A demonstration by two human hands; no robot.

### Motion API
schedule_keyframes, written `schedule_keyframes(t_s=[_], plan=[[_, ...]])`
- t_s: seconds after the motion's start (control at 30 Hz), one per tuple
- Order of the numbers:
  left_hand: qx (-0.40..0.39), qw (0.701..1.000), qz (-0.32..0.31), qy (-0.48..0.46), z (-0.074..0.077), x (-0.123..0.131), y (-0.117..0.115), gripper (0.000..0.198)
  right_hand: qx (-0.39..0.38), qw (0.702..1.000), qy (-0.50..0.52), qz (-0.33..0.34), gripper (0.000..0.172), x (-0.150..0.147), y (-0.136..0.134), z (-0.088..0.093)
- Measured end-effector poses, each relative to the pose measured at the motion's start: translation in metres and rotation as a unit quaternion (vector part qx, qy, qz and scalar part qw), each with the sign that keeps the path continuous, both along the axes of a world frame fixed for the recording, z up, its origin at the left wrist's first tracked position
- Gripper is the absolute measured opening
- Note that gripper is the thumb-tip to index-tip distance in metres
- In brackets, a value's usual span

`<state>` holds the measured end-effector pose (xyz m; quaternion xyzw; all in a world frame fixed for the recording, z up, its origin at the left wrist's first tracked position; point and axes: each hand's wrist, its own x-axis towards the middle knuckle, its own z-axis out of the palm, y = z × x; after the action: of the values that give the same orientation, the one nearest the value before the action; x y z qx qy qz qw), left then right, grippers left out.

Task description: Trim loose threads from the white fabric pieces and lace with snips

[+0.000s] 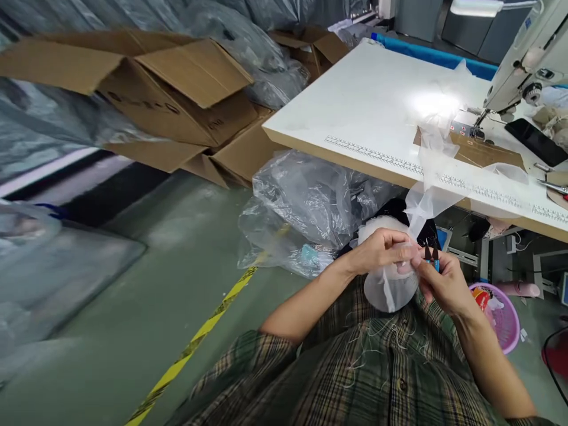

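Observation:
Sheer white fabric (385,291) hangs over my lap, and a strip of it runs up onto the sewing table. My left hand (385,249) is closed, pinching the fabric just below the table edge. Close beside it, my right hand (446,281) is closed around thread snips (435,260) with blue handles, their dark blades pointing up. The thumb and fingertips of that hand meet the fabric at my left fingertips; the exact pinch point is partly hidden. Loose threads (355,349) lie on the plaid shirt.
A white table (355,89) with a printed ruler carries a sewing machine (523,65) and a phone (536,142). Cardboard boxes (177,100) and clear plastic bags (310,195) are at left. A pink basket (510,325) stands on the floor at right.

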<state>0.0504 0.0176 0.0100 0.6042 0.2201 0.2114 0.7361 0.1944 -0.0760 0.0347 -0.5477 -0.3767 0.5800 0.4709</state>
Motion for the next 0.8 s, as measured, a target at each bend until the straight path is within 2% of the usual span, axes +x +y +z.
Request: schedule_keyframes(t_s=[0.13, 0.3, 0.47, 0.67, 0.73, 0.8], plan=[[-0.061, 0.992, 0.107, 0.021, 0.000, -0.002, -0.005, 0.041, -0.013, 0.997, 0.021, -0.076, 0.052, 0.006, -0.006, -0.010], [-0.115, 0.980, 0.161, 0.003, -0.003, -0.002, -0.010, 0.039, -0.016, 0.994, 0.036, -0.106, 0.055, 0.007, -0.011, -0.016], [-0.145, 0.975, 0.167, 0.014, -0.006, 0.003, -0.013, 0.037, -0.016, 0.993, 0.019, -0.118, 0.056, 0.007, -0.012, -0.026], [-0.141, 0.976, 0.163, 0.026, -0.008, 0.000, -0.016, 0.042, -0.017, 0.989, 0.020, -0.149, 0.048, 0.005, -0.008, -0.033], [-0.125, 0.981, 0.147, 0.032, -0.008, -0.002, -0.016, 0.045, -0.021, 0.987, 0.013, -0.157, 0.048, 0.004, -0.007, -0.030], [-0.077, 0.988, 0.128, 0.050, -0.009, -0.002, -0.015, 0.048, -0.016, 0.988, -0.005, -0.152, 0.047, 0.004, -0.007, -0.027]])
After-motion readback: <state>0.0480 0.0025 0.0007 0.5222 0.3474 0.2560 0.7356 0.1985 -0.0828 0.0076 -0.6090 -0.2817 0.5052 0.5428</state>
